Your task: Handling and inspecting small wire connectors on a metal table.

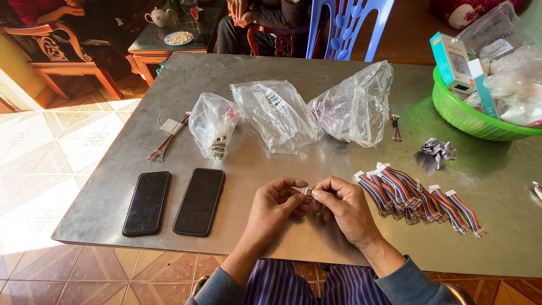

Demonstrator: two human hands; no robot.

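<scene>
My left hand [275, 208] and my right hand [345, 208] meet over the near edge of a grey metal table [169, 85]. Between their fingertips they pinch a small multicoloured ribbon cable with a white connector [307, 192]. Most of that cable is hidden inside my fingers. Just right of my right hand lies a pile of several similar striped cables with white connectors [420, 197].
Two dark phones [147, 202] [199, 200] lie face up at the left. Three clear plastic bags [213, 124] [276, 113] [354, 107] sit mid-table, a loose cable [168, 138] beside them. A green basket [463, 116] of boxes stands far right, near crumpled wrapping [439, 150]. A blue chair [347, 28] and seated people are behind.
</scene>
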